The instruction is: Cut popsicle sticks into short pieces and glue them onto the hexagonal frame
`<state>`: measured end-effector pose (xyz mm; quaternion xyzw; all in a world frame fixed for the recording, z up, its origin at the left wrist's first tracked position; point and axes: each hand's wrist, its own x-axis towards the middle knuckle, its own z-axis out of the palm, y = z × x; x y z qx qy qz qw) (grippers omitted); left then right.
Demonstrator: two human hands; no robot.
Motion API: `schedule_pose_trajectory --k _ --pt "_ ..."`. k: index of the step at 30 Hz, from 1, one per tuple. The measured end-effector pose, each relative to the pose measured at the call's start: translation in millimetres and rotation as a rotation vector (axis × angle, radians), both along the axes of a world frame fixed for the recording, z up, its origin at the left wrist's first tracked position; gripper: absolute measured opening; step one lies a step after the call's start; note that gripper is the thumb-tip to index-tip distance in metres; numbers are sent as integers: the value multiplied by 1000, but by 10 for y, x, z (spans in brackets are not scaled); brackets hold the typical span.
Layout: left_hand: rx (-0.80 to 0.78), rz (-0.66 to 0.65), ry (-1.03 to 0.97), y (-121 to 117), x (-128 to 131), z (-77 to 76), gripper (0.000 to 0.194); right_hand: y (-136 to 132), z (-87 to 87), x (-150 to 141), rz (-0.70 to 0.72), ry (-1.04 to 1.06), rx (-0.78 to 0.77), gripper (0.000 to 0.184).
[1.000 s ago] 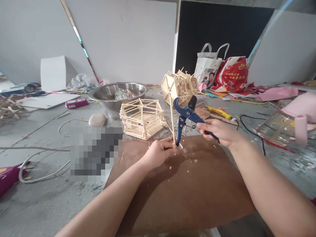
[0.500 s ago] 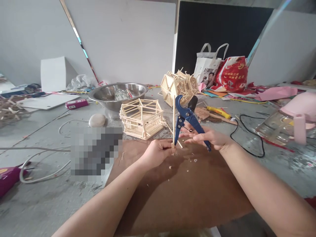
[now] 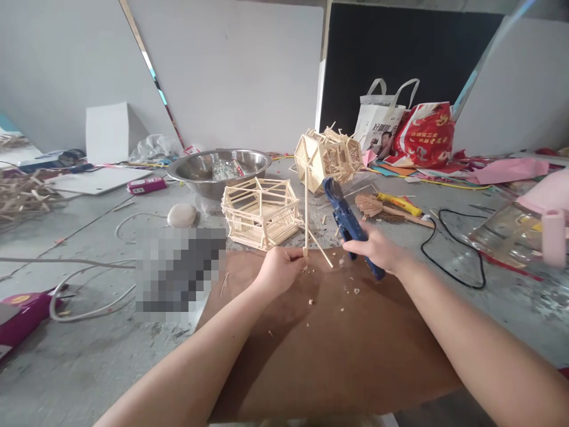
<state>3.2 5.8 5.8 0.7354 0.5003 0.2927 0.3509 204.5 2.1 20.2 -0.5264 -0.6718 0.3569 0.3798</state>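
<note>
Pinched at its lower end in my left hand (image 3: 283, 271), a thin wooden stick (image 3: 306, 207) stands nearly upright. My right hand (image 3: 377, 249) is wrapped round the handles of a blue cutter (image 3: 349, 222), whose head points up and away, apart from the stick. Another stick (image 3: 322, 250) slants down beside my left fingertips. Just behind my left hand sits an open hexagonal frame of wooden sticks (image 3: 262, 216). A second stick structure (image 3: 326, 155) lies farther back on its side. Small chips are scattered over the brown board (image 3: 338, 362) below my hands.
A steel basin (image 3: 222, 163) stands behind the hexagonal frame. On the right are a yellow-handled tool (image 3: 400, 203), a black cord (image 3: 460, 279) and a clear jug with a pink lid (image 3: 511, 228). Bags (image 3: 424, 135) stand at the back; a purple packet (image 3: 26, 317) lies left.
The cutter has come away from the stick towards the right and turned, and my right fingers have closed round its handles. My left hand still holds the stick. The view has shifted slightly.
</note>
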Motion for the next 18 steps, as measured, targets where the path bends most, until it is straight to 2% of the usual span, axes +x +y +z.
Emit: schedule_pose_trajectory --k 3,6,11,15,18 --pt "125 58 82 25 -29 6 23 -20 -7 -25 -120 -378 228 39" --pt "249 112 123 18 -48 39 27 -53 -31 -88 -96 -562 326 43" --pt "331 206 145 33 -82 71 28 -48 -71 -101 -109 -675 451 47" --pt "388 246 221 53 -104 80 31 -45 -113 -113 -58 -699 449 47" --pt "410 233 232 49 -107 77 24 -69 -140 -161 -34 -707 452 49"
